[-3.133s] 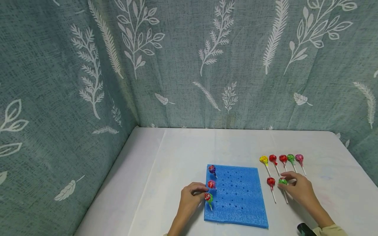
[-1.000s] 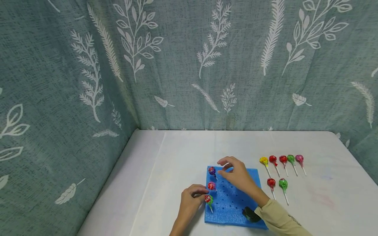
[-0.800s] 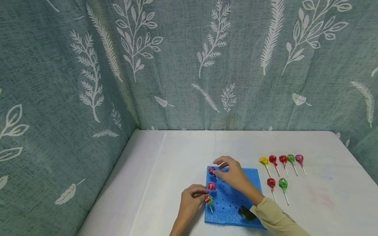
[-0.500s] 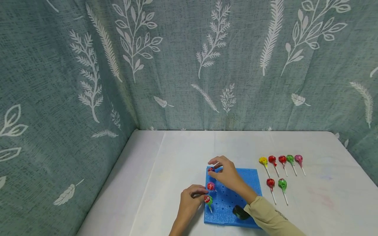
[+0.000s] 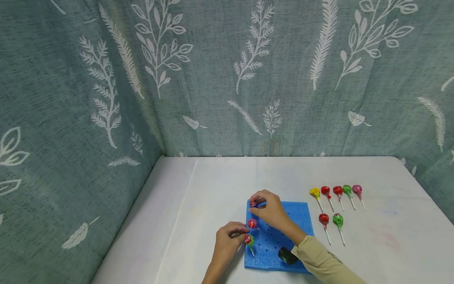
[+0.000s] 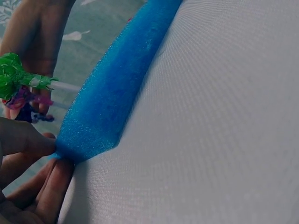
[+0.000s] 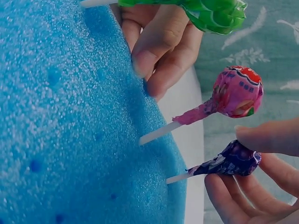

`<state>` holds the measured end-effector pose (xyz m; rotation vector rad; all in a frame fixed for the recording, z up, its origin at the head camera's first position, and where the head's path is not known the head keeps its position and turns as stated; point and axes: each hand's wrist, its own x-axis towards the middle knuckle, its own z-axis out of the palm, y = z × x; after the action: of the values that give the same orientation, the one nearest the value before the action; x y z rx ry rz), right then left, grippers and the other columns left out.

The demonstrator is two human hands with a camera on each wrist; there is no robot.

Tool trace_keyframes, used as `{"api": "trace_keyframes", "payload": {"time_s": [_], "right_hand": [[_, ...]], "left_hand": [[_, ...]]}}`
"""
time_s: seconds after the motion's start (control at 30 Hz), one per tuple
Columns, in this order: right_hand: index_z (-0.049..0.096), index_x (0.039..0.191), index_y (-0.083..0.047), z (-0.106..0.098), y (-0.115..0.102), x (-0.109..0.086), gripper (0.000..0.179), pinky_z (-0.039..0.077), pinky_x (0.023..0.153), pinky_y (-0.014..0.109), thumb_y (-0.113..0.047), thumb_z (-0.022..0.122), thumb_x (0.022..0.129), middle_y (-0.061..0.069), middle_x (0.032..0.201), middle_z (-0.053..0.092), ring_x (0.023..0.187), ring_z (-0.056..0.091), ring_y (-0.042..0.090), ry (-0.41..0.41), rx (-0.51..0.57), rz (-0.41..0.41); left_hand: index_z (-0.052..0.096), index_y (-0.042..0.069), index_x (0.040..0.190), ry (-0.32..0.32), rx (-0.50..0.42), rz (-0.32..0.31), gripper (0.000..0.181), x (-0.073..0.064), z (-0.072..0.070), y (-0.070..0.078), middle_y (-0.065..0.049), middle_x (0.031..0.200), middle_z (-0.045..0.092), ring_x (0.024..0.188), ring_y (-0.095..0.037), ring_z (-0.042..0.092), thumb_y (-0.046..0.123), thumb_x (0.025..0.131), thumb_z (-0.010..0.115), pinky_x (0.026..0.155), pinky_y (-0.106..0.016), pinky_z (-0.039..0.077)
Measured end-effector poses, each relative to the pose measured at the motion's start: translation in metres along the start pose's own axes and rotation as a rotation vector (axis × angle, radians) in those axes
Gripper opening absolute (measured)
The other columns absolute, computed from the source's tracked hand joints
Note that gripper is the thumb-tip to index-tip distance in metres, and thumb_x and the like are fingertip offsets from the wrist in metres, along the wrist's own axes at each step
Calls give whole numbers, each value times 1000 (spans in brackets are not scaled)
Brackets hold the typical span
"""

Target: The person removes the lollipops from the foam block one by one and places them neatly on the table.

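Note:
A blue foam board [image 5: 276, 262] with rows of small holes lies on the table. Three lollipops stand in its left edge: a purple one [image 7: 238, 158] at the far corner, a pink one [image 7: 238, 91] in the middle and a green one [image 7: 217, 15] nearest. My right hand [image 5: 271, 209] pinches the purple lollipop's head between thumb and fingers; its stick is in the foam. With thumb and fingertips my left hand [image 5: 227, 240] grips the board's left edge, beside the green lollipop, as the left wrist view also shows at the board's side [image 6: 100, 107].
On the white table [image 5: 198, 189] to the right, several wrapped lollipops lie in two rows. The back row includes a yellow one [image 5: 315, 192] and a pink one [image 5: 357, 190]; a red [image 5: 323, 219] and a green one [image 5: 338, 219] lie in front. A patterned curtain [image 5: 213, 79] hangs behind.
My right hand has left the green lollipop on the right, crossed leftward over the board and taken hold of the purple lollipop's head. The left hand has stayed at the board's edge.

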<state>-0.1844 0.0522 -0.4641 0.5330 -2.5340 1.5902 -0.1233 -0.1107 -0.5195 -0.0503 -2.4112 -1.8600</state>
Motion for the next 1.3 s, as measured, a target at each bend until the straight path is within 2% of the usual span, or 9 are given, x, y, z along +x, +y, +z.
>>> {"api": "trace_keyframes", "payload": {"time_s": [0.1,0.27,0.5,0.73,0.87,1.07,1.3], "right_hand": [[69,91,-6,-1,0,-1,18,56,70,29,0,76,76,1,88,63,83,63,20,-2,8,11],[69,91,-5,-4,0,-3,18,55,69,26,-1,76,75,1,88,63,83,63,19,7,18,14],[69,91,-6,-11,-2,-5,20,56,70,26,1,77,74,0,88,62,84,64,20,73,52,-37],[66,96,2,-23,-8,-5,24,57,71,40,8,74,74,14,92,62,85,64,31,134,104,-132],[67,97,0,-31,-11,-6,23,57,72,36,4,75,75,10,92,63,85,65,26,157,111,-148],[68,99,-3,-44,-13,-10,22,56,74,30,-4,75,78,7,94,63,87,64,23,172,101,-159],[67,103,-5,-58,-12,-17,23,56,75,33,-6,73,81,7,98,63,87,63,22,166,73,-140]], "left_hand": [[75,6,81,-2,17,-15,20,-1,-1,-1,-5,93,68,86,-15,65,-9,71,68,80,-23,53],[74,0,81,-16,-3,-18,17,-1,0,-2,-12,94,68,87,-22,66,-12,71,68,79,-29,55],[75,7,81,-14,2,-13,20,-2,2,0,-3,92,68,86,-13,65,-10,70,70,78,-21,53],[74,3,82,-36,-13,-38,19,-3,-1,6,-9,95,68,91,-20,64,-10,71,68,82,-27,53],[75,7,82,-26,-4,-32,19,-2,-2,1,-5,95,68,90,-15,64,-8,72,69,81,-23,52],[75,8,81,-24,-4,-4,20,1,-2,-3,-3,95,68,89,-15,64,-8,71,69,82,-23,51],[75,9,80,-20,-2,-16,20,2,-1,-3,-3,94,68,89,-15,64,-8,71,69,83,-23,51]]}}
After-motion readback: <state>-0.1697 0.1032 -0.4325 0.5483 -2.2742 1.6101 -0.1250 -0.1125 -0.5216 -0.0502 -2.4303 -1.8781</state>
